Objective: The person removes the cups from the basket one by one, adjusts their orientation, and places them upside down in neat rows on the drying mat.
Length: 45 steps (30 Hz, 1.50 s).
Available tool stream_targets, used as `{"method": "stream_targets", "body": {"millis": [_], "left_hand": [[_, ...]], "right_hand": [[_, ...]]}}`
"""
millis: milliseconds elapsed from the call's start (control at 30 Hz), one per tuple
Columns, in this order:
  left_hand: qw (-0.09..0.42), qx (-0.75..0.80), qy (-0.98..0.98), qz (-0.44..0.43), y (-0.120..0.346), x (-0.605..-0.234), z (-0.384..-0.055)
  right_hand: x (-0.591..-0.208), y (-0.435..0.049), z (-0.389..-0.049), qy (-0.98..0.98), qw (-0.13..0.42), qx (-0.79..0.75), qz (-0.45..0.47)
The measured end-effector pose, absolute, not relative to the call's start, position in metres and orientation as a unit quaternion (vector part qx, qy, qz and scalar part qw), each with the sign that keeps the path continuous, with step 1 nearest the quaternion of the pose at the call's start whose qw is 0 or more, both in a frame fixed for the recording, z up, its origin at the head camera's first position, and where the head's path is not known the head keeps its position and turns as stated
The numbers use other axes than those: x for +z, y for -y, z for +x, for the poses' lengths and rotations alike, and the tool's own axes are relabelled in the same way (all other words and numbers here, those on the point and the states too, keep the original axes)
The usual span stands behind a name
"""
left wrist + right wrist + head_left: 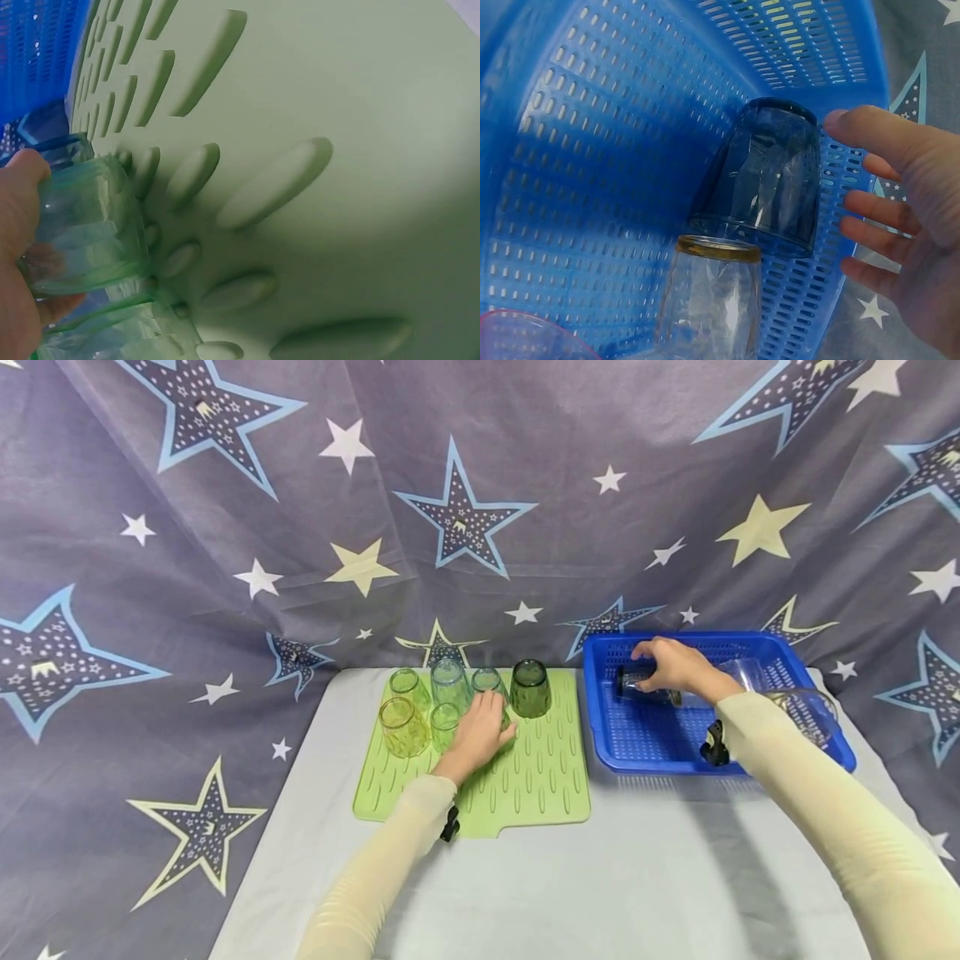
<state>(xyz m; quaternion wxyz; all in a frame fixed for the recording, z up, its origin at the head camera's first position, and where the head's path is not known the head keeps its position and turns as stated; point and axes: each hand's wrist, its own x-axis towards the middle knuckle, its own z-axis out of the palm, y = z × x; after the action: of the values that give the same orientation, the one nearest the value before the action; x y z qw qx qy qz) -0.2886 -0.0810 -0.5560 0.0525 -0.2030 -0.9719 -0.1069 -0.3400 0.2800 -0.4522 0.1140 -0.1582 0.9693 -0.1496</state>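
Note:
My left hand (478,735) grips an upside-down pale green glass (94,225) on the light green drying mat (543,793), thumb on one side and fingers on the other. Beside it stand several upturned glasses, among them a yellow glass (403,728), a light blue glass (449,678) and a dark green glass (531,692). Over the blue basket (622,758), my right hand (922,195) is spread beside a dark blue glass (769,180) lying on its side. Its fingers stand apart from that glass in the right wrist view.
A clear glass with an amber base (712,296) lies against the dark one in the basket. More clear glassware (746,675) lies at the basket's right. A grey star-patterned curtain (300,552) hangs behind the white table (555,893).

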Motion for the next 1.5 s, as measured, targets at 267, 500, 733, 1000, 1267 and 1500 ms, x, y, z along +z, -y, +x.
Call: {"method": "stream_targets", "body": {"millis": [267, 500, 733, 1000, 1267, 1500], "left_hand": [[0.043, -0.072, 0.976, -0.203, 0.075, -0.556, -0.288], [0.041, -0.087, 0.976, -0.196, 0.076, -0.556, -0.287], [0.033, -0.096, 0.977, -0.189, 0.080, -0.556, -0.286], [0.038, -0.103, 0.976, -0.190, 0.081, -0.557, -0.286], [0.038, -0.093, 0.977, -0.188, 0.079, -0.561, -0.290], [0.044, -0.092, 0.976, -0.194, 0.078, -0.561, -0.291]], "right_hand": [[-0.458, -0.283, -0.342, -0.971, 0.114, -0.143, -0.153], [-0.464, -0.282, -0.343, -0.972, 0.115, -0.137, -0.154], [-0.471, -0.278, -0.348, -0.972, 0.124, -0.121, -0.159], [-0.475, -0.275, -0.349, -0.975, 0.131, -0.091, -0.157], [-0.477, -0.273, -0.348, -0.975, 0.127, -0.075, -0.166], [-0.484, -0.274, -0.350, -0.977, 0.117, -0.067, -0.166]]}}
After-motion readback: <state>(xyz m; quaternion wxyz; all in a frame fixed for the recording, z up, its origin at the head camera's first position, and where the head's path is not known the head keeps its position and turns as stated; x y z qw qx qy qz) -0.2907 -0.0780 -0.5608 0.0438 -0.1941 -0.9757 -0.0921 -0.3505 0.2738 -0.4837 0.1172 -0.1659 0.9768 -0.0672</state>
